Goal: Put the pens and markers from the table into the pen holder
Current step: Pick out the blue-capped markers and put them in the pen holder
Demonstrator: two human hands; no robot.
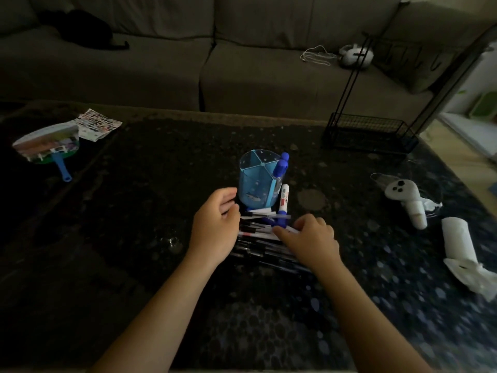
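Paper fan (47, 145) with blue plastic handle lies far left on the dark speckled surface (134, 211); bare room around it. Left hand (215, 223) loosely curled, holding nothing, beside the pile of pens (258, 238) at center. Translucent blue pen holder (258, 181), round with divided compartments, stands just behind the pile, two blue markers (281, 165) in its right compartment. White marker (283, 203) lies against its base. Right hand (309, 238) rests fingers-down on the pens; grasp cannot be told. Black wire rack (368, 133) near far-right edge.
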